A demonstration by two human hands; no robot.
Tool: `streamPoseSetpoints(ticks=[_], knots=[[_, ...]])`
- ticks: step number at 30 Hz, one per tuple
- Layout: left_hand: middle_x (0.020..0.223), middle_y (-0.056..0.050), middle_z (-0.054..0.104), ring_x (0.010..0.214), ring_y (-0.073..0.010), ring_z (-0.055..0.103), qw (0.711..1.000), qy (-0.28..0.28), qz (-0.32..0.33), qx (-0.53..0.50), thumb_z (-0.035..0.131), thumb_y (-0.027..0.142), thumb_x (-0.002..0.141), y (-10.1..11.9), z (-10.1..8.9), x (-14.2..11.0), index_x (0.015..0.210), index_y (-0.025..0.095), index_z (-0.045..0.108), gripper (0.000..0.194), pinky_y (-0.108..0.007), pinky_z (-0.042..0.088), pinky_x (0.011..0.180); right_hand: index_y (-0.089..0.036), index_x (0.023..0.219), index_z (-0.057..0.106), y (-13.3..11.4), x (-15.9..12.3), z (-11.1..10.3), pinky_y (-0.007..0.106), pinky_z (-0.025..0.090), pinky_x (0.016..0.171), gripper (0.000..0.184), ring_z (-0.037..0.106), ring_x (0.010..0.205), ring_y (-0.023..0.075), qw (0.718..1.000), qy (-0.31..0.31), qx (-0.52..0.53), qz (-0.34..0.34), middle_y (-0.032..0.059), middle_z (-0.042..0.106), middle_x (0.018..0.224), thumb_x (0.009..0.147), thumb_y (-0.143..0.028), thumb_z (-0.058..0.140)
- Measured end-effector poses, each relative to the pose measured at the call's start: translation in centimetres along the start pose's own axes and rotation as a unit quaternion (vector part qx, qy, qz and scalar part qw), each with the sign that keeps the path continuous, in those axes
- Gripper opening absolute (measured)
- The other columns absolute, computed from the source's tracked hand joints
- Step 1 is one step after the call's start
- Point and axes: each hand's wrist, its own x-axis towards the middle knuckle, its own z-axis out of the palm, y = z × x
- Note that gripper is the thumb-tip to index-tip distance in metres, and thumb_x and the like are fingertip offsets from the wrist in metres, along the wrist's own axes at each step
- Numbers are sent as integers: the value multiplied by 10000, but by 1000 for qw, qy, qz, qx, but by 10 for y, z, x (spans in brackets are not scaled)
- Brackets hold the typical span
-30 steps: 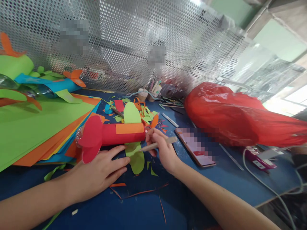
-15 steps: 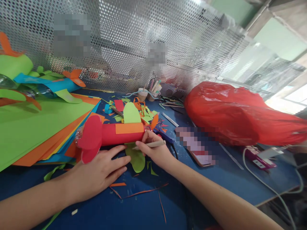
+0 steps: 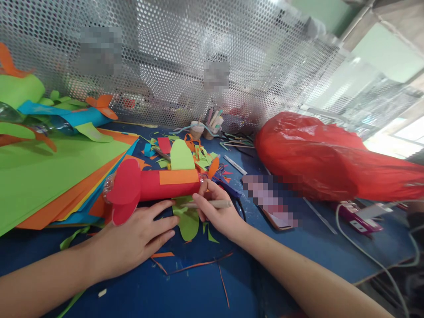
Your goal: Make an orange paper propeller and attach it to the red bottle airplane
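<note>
A plastic bottle wrapped in red paper (image 3: 152, 182) lies sideways on the blue table. It carries an orange strip (image 3: 179, 177), red rounded fins on the left and an upright green paper wing (image 3: 182, 155). On the near side, a second green paper wing (image 3: 189, 225) lies low against the table. My right hand (image 3: 218, 205) is closed round a pale pen (image 3: 217, 203), its tip over the near wing. My left hand (image 3: 147, 229) rests flat beside the bottle, fingers apart, fingertips at the wing's left edge.
Stacked coloured paper (image 3: 59, 176) and paper-covered bottles (image 3: 82, 121) are at left. Paper scraps, a glue gun (image 3: 228, 187) and cups of pens (image 3: 213, 126) lie beyond. A phone (image 3: 268, 203), a red plastic bag (image 3: 308, 154) and a power strip with cables (image 3: 359, 223) are at right.
My right hand has shifted slightly right, and the pen lies flatter, its tip moved left over the green wing. My left hand and the bottle stay nearly still.
</note>
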Motion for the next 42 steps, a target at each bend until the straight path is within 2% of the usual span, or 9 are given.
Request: streamPoseSetpoints(ticks=[4, 8, 15, 22, 32, 42], knots=[[1363, -76, 561, 1020, -278, 670, 1000, -1, 6, 8, 301, 397, 1007, 0, 0, 0, 1232, 335, 628, 402, -458, 565, 838, -236, 684, 369, 9, 3, 1, 198, 309, 390, 294, 400, 362, 68, 1000, 11, 3, -3, -112, 433, 478, 821, -323, 614], [1360, -67, 563, 1031, -271, 665, 1000, 8, 7, 5, 304, 399, 1006, 0, 1, -1, 1224, 342, 632, 398, -438, 564, 844, -236, 684, 368, 13, 5, 2, 193, 296, 380, 277, 389, 352, 65, 1000, 1, 1, 1, -117, 418, 476, 827, -312, 594], [1369, -82, 553, 1012, -278, 672, 1000, -4, 11, 14, 267, 398, 1012, 0, 0, 0, 1234, 335, 625, 426, -464, 568, 826, -233, 690, 371, 11, 4, 1, 197, 306, 396, 259, 392, 365, 64, 1000, -3, -3, -3, -116, 424, 483, 837, -290, 577], [1376, -52, 549, 1000, -256, 669, 1000, 11, -2, 3, 314, 399, 1004, 0, 1, -1, 1210, 342, 644, 394, -405, 559, 837, -236, 693, 366, 11, 5, 1, 212, 306, 410, 256, 376, 364, 65, 1000, -1, -5, 3, -125, 403, 475, 836, -286, 572], [1358, -87, 564, 1010, -288, 674, 1000, -3, 12, 18, 265, 402, 1010, 0, -1, 1, 1235, 332, 627, 432, -467, 572, 818, -235, 698, 370, 12, 5, 1, 209, 307, 408, 255, 390, 366, 67, 1000, -7, -7, -1, -121, 422, 479, 844, -291, 571], [1373, -68, 551, 1003, -273, 672, 1000, -8, 4, 16, 287, 407, 1008, 0, -1, 0, 1238, 342, 623, 412, -452, 562, 839, -234, 696, 369, 10, 4, 0, 202, 307, 409, 260, 398, 370, 70, 1000, -10, -20, 4, -116, 430, 473, 851, -292, 570]])
